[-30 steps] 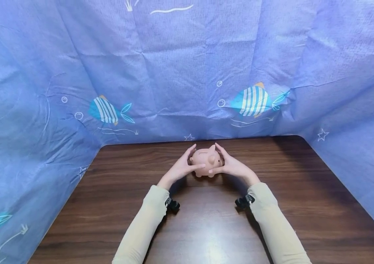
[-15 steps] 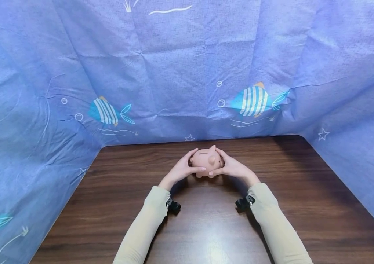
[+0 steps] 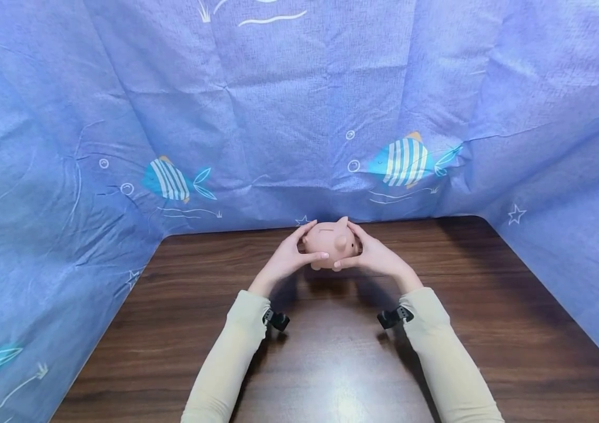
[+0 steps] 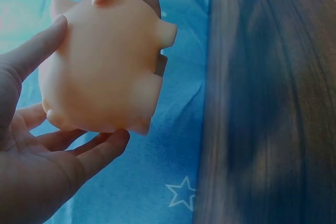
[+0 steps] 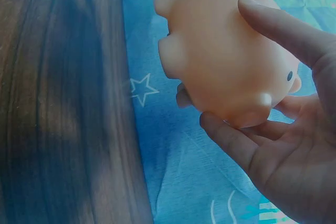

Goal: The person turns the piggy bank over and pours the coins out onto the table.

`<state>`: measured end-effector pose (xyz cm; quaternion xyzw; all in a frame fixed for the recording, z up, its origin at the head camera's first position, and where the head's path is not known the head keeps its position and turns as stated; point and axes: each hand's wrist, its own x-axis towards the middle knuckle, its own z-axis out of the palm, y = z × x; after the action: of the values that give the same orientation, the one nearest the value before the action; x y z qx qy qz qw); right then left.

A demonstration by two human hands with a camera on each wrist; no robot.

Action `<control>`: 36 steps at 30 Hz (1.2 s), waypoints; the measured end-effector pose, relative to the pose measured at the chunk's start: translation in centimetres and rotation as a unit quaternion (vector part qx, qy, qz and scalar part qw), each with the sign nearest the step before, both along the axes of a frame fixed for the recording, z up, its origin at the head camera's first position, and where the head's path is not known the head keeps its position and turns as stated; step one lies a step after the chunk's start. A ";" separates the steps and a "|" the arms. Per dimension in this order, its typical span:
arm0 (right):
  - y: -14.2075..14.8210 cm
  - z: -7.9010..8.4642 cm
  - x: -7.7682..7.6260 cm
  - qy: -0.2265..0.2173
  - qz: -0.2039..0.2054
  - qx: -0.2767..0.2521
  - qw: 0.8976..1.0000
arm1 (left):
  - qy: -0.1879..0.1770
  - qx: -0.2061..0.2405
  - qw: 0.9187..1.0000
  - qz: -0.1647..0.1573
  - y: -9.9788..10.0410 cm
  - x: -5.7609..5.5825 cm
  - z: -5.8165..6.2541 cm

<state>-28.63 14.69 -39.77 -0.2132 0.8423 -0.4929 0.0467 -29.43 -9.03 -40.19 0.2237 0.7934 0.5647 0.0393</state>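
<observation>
Both hands hold a pink piggy bank (image 3: 329, 241) above the far part of the table, its coin slot facing up and its snout end to the right. My left hand (image 3: 287, 257) grips the tail end, thumb on the near side and fingers behind. At the head end my right hand (image 3: 378, 254) grips it the same way, thumb near a front foot. In the left wrist view the piggy bank (image 4: 105, 66) shows its smooth side and stubby feet, with clear space between feet and table. The right wrist view shows one dark eye and an ear on the piggy bank (image 5: 220, 51).
The dark wood-grain table (image 3: 183, 329) ends at a back edge just beyond the piggy bank. A blue fish-patterned cloth (image 3: 278, 117) hangs behind it and along both sides. Black wrist cameras are strapped at both cuffs.
The hands have closed in on the piggy bank and raised it off the table; it now sits higher in the head view, with shadow beneath it.
</observation>
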 end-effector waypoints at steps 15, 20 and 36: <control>-0.3 1.7 0.8 -0.001 0.008 -0.026 1.000 | 0.037 -0.025 0.999 0.024 -0.5 0.9 2.4; -0.4 2.0 1.1 -0.008 0.017 -0.060 0.998 | 0.046 -0.007 0.999 0.025 -1.0 1.8 3.2; -0.8 3.5 1.6 -0.098 0.078 -0.255 0.959 | 0.097 0.073 0.993 -0.009 -1.5 4.8 7.9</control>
<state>-27.05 13.84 -36.30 -0.2337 0.6604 -0.7049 0.1113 -24.58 -10.55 -32.29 0.2866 0.7479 0.5968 -0.0489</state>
